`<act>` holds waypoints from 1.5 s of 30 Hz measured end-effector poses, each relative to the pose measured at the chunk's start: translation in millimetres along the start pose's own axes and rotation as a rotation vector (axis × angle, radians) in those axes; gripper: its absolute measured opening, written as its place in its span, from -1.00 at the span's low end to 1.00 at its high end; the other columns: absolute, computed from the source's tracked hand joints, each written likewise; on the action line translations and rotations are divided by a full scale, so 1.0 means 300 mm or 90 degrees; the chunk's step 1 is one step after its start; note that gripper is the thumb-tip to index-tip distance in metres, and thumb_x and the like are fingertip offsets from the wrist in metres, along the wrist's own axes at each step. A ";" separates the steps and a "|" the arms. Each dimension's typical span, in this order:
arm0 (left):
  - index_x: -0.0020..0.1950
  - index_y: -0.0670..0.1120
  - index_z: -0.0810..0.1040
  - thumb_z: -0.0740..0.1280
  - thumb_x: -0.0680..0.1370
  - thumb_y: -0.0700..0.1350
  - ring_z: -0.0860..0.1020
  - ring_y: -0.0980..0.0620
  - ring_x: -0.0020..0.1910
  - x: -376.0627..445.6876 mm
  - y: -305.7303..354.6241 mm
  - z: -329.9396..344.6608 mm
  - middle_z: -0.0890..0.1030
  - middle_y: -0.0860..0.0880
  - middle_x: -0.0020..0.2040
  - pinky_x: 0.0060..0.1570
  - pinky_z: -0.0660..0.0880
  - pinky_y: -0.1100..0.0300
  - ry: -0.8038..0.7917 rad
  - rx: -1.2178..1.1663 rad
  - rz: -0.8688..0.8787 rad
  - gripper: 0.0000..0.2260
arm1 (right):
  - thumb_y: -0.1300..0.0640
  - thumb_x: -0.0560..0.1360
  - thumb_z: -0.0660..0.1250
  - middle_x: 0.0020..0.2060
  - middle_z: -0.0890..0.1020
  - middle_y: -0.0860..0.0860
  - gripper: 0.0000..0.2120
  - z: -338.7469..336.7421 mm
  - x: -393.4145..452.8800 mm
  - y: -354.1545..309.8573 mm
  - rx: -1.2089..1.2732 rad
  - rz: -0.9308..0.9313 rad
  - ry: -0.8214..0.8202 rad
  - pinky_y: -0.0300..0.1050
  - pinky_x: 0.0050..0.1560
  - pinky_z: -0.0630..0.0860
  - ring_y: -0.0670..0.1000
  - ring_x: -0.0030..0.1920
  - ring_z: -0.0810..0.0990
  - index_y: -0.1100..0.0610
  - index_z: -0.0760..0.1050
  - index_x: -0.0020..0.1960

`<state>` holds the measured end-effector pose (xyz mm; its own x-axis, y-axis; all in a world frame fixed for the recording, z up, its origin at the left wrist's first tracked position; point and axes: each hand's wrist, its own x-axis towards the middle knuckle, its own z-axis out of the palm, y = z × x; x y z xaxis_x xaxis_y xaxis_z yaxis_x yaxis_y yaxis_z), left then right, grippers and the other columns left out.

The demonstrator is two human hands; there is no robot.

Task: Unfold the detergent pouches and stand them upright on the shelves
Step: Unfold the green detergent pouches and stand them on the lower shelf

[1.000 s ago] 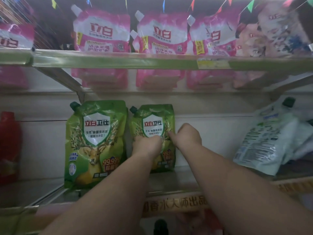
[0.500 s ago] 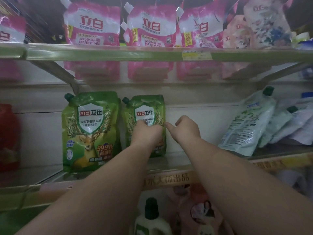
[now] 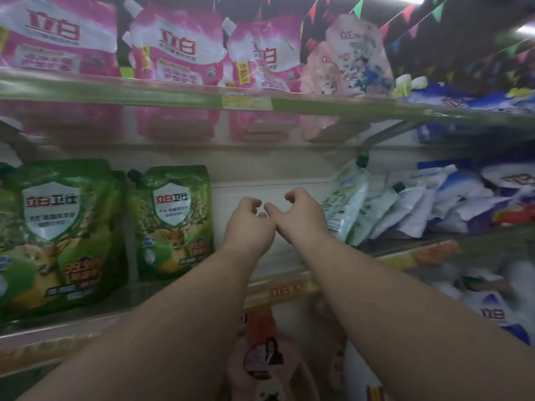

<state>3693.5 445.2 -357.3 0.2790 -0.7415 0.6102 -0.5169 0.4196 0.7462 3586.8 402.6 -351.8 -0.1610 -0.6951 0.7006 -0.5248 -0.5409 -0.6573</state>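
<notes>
Two green detergent pouches stand upright on the middle shelf (image 3: 289,290): a large one (image 3: 63,233) at the left and a smaller one (image 3: 173,221) to its right. My left hand (image 3: 249,224) and my right hand (image 3: 301,215) hover side by side in the gap just right of the smaller pouch. Neither touches it. Their fingers are loosely curled and hold nothing. To the right of my right hand, white-and-green pouches (image 3: 344,204) lean slanted against each other.
Pink pouches (image 3: 179,44) stand in a row on the upper shelf behind a green rail (image 3: 144,94). Blue-and-white pouches (image 3: 463,198) lie piled at the far right of the middle shelf. Bottles and pink packs (image 3: 260,357) sit on the shelf below my arms.
Both hands have let go of the smaller green pouch and moved right into the gap. The pouch stays upright. My view has swung to the right.
</notes>
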 end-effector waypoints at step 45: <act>0.65 0.12 0.17 0.34 0.54 0.21 0.37 -0.04 0.51 -0.055 0.065 0.512 0.37 0.09 0.55 0.40 0.42 -0.12 0.031 0.077 0.098 -0.28 | -0.15 0.61 0.39 0.41 0.58 0.01 -0.43 -0.339 0.065 0.396 -0.018 0.065 0.063 -0.08 0.29 0.46 0.05 0.40 0.53 0.09 0.45 0.52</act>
<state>3554.4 385.1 -393.7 0.2270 -0.6459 0.7289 -0.6493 0.4575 0.6076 3436.2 372.9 -388.1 -0.2959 -0.6948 0.6555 -0.5246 -0.4553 -0.7194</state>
